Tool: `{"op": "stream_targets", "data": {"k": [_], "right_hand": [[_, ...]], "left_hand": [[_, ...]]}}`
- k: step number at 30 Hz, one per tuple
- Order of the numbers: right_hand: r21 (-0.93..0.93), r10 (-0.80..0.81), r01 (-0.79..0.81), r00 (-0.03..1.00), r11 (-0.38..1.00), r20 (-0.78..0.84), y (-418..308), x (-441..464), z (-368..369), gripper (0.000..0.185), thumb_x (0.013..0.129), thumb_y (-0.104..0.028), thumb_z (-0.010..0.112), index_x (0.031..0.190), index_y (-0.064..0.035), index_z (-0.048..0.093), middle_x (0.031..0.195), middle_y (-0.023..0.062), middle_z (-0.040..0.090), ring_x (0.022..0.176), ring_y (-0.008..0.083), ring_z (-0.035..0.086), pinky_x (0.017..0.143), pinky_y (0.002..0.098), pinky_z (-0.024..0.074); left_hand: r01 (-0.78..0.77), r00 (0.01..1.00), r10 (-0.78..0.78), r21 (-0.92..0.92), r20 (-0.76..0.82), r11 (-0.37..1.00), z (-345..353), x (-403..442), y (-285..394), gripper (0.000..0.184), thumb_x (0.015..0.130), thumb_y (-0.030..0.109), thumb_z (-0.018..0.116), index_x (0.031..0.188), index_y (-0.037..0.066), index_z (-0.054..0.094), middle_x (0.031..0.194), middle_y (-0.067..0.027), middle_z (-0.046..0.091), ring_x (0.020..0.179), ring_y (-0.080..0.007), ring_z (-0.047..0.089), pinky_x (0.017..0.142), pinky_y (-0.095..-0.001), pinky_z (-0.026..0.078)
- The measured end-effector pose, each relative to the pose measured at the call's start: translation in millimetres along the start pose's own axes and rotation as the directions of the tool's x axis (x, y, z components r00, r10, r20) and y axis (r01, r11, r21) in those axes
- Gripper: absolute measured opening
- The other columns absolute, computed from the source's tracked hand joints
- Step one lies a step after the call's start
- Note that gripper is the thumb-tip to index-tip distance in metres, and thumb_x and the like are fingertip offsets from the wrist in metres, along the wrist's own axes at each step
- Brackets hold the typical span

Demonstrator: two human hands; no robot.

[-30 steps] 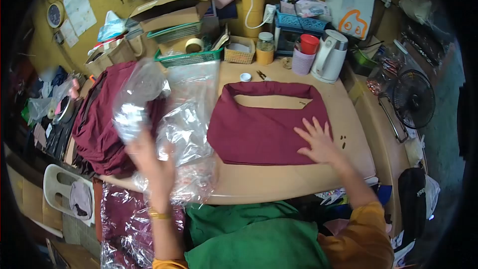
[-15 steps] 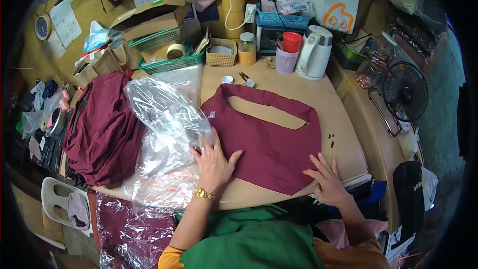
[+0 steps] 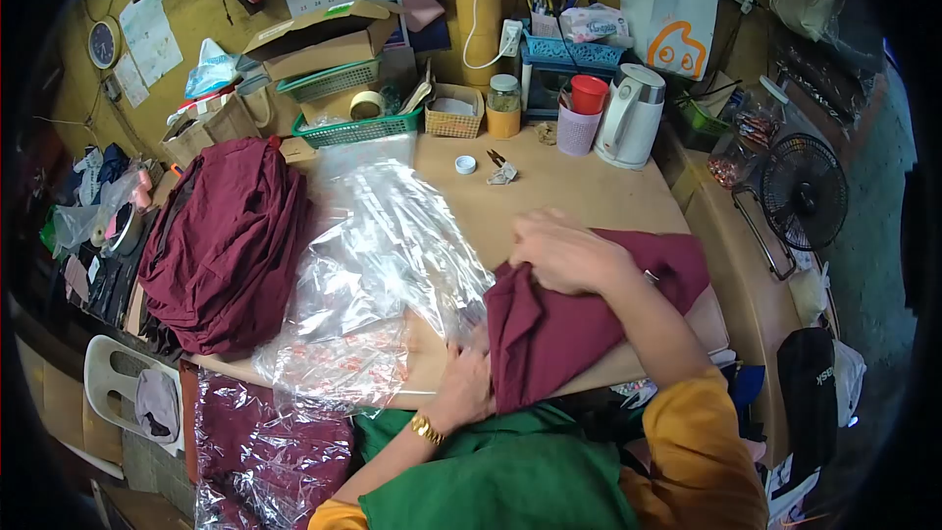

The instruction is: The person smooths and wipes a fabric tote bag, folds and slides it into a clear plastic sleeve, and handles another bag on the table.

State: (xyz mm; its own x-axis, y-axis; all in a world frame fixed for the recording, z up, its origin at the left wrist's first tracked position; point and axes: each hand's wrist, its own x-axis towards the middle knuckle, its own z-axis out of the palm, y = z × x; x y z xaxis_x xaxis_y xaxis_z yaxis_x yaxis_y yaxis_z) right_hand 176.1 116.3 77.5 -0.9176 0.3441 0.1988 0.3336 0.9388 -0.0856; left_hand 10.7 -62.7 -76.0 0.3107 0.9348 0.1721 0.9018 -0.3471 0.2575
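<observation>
A maroon cloth bag lies bunched and partly folded on the table, slanting to the right. My right hand is over its upper left part, fingers curled closed on the fabric. Low at the bag's left edge is my left hand, wearing a gold watch. Its fingers are blurred and partly hidden between the cloth and the clear plastic bags, so their grip does not show. The crinkled plastic spreads left of both hands. Further left sits a bulky pile of maroon fabric.
Thread snips and a small white lid lie toward the back. Behind them stand a jar, a lilac cup, a white kettle and a green basket. A black fan is at right.
My right hand has moved up and left, carrying part of the maroon bag, which was spread flat and is now folded. My left hand has shifted down and right. The plastic has shifted slightly.
</observation>
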Motion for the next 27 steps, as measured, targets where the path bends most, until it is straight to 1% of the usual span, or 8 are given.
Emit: {"op": "stream_targets", "data": {"k": [3, 9, 12, 14, 15, 17, 20, 27], "right_hand": [[0.41, -0.027, -0.219, 0.856, 0.885, 0.517, 52, 44, 81, 0.023, 0.066, -0.01, 0.076, 0.085, 0.0003, 0.067, 0.085, 0.012, 0.063, 0.083, 0.0308, 0.062, 0.078, 0.0399, 0.0479], [0.53, -0.285, -0.128, 0.726, 0.838, 0.626, 73, 18, 98, 0.03, 0.07, -0.012, 0.077, 0.097, 0.0006, 0.07, 0.087, 0.017, 0.07, 0.083, 0.0258, 0.065, 0.076, 0.035, 0.0497], [0.543, -0.079, -0.228, 0.872, 0.808, 0.483, 62, -12, 39, 0.025, 0.074, -0.01, 0.073, 0.097, -0.0011, 0.071, 0.086, 0.0136, 0.073, 0.08, 0.0202, 0.067, 0.075, 0.0327, 0.0506], [0.546, 0.123, -0.269, 0.949, 0.793, 0.289, 62, -37, -10, 0.025, 0.075, -0.006, 0.072, 0.099, 0.0016, 0.07, 0.087, 0.0106, 0.072, 0.083, 0.0169, 0.066, 0.078, 0.0307, 0.0511], [0.554, 0.256, -0.312, 0.95, 0.772, 0.178, 64, -52, -31, 0.025, 0.075, -0.004, 0.072, 0.098, 0.0037, 0.068, 0.086, 0.008, 0.071, 0.083, 0.0145, 0.065, 0.078, 0.0302, 0.0513], [0.678, 0.481, -0.33, 0.876, 0.656, -0.039, 69, -86, -58, 0.021, 0.079, 0.0, 0.069, 0.099, 0.0053, 0.068, 0.092, 0.0049, 0.071, 0.085, 0.0132, 0.064, 0.08, 0.0289, 0.051], [0.725, 0.61, -0.207, 0.711, 0.657, -0.35, 34, -98, -88, 0.021, 0.076, 0.006, 0.065, 0.097, 0.0072, 0.068, 0.091, 0.0046, 0.069, 0.088, 0.0092, 0.062, 0.078, 0.0258, 0.0491], [0.352, 0.401, -0.248, 0.782, 0.902, -0.477, -20, -68, -59, 0.025, 0.072, 0.006, 0.061, 0.096, 0.0031, 0.068, 0.086, 0.0141, 0.067, 0.079, 0.0269, 0.068, 0.074, 0.0328, 0.0506]], "left_hand": [[0.006, 0.998, 0.01, -0.281, 0.057, 0.96, -49, -27, -3, 0.106, 0.076, 0.036, 0.081, 0.155, -0.001, 0.02, 0.147, -0.0279, 0.042, 0.138, -0.0419, 0.039, 0.113, -0.0535, 0.029], [0.399, 0.883, -0.469, -0.55, 0.015, 0.734, -105, -72, -34, 0.115, 0.081, 0.028, 0.082, 0.156, 0.001, 0.0, 0.106, -0.0282, 0.067, 0.099, -0.0442, 0.064, 0.095, -0.0459, 0.048], [0.345, 0.735, -0.634, -0.673, -0.239, 0.654, -137, -52, -44, 0.089, 0.083, 0.016, 0.077, 0.153, -0.001, 0.024, 0.081, -0.0189, 0.068, 0.078, -0.0388, 0.065, 0.087, -0.0443, 0.05], [0.123, 0.868, -0.153, -0.094, -0.472, 0.988, -141, -37, -54, 0.05, 0.086, 0.01, 0.068, 0.133, 0.0, 0.055, 0.086, -0.0152, 0.066, 0.083, -0.0319, 0.063, 0.09, -0.0436, 0.049], [0.124, 0.867, -0.157, -0.101, -0.474, 0.987, -134, -32, -50, 0.05, 0.086, 0.01, 0.068, 0.133, 0.0, 0.055, 0.086, -0.0152, 0.066, 0.083, -0.0319, 0.063, 0.09, -0.0436, 0.049], [-0.143, 0.983, 0.162, 0.184, -0.092, 0.972, -110, -14, -31, 0.027, 0.086, 0.008, 0.062, 0.112, 0.007, 0.068, 0.103, -0.0095, 0.068, 0.098, -0.0272, 0.062, 0.094, -0.0409, 0.048], [-0.382, 0.922, 0.332, 0.323, 0.199, 0.866, -62, -15, -8, 0.031, 0.088, 0.014, 0.056, 0.118, 0.009, 0.064, 0.102, -0.0087, 0.066, 0.111, -0.0259, 0.057, 0.104, -0.0438, 0.042], [-0.312, 0.908, 0.164, 0.362, 0.386, 0.878, -80, -15, 23, 0.059, 0.093, 0.02, 0.051, 0.149, 0.014, 0.038, 0.103, -0.0087, 0.064, 0.112, -0.0268, 0.058, 0.109, -0.0509, 0.037]]}}
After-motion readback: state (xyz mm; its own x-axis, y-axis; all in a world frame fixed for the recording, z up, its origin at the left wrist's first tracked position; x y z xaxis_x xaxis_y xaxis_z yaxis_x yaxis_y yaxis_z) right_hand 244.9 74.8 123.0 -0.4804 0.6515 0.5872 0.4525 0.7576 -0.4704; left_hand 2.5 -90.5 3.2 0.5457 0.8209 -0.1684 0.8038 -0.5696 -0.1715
